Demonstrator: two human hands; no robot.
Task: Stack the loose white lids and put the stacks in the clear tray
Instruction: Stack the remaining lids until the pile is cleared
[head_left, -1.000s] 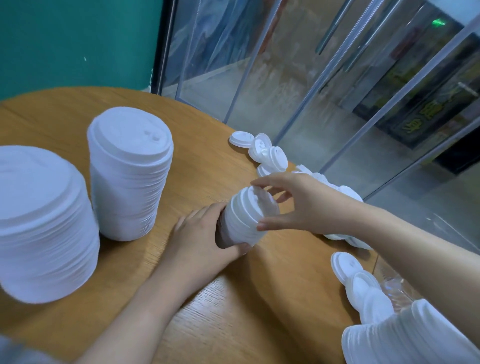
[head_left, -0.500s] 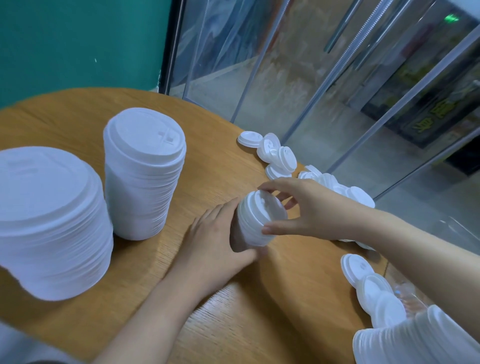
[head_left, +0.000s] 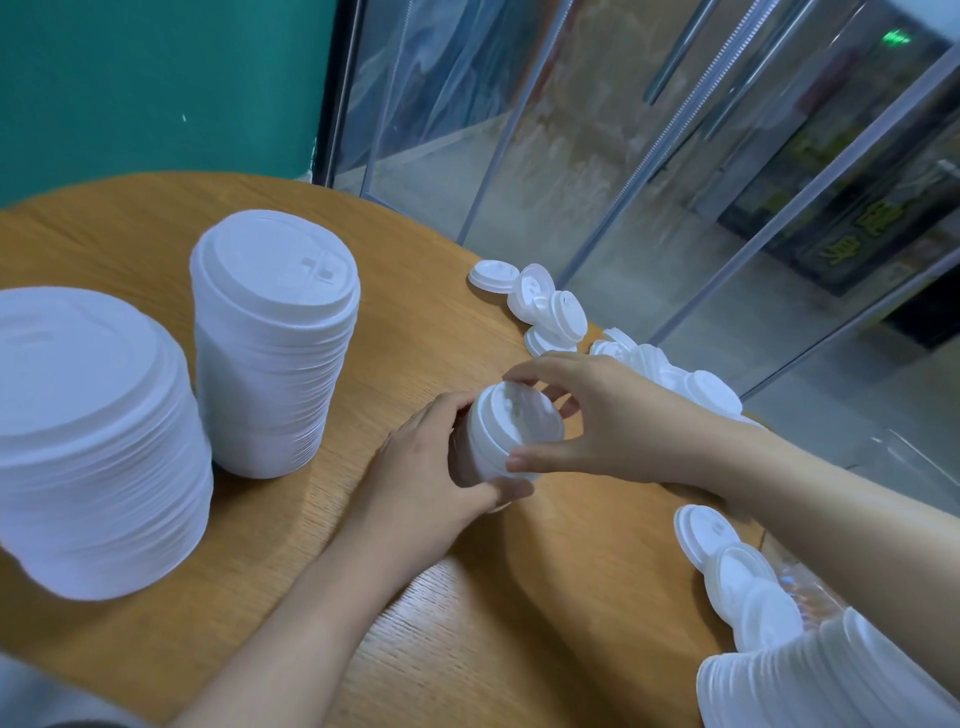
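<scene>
A small stack of white lids (head_left: 506, 436) lies tilted on the wooden table (head_left: 467, 623) at the middle. My left hand (head_left: 431, 478) grips its lower part from the left, thumb under it. My right hand (head_left: 597, 415) pinches the top lid's rim with thumb and fingers. Loose white lids (head_left: 545, 306) lie scattered along the table's far right edge, and more lids (head_left: 727, 561) lie at the near right. The clear tray (head_left: 810, 592) shows only as a glint of plastic at the lower right, mostly hidden.
Two tall stacks of larger white lids stand on the left: one (head_left: 275, 343) in the middle left, one (head_left: 93, 436) at the left edge. Another lid stack (head_left: 810, 680) lies on its side at the lower right corner. Glass panels rise behind the table.
Both hands stay on the small stack. My right hand's fingers have closed tighter round the top lid. The view has shifted a little.
</scene>
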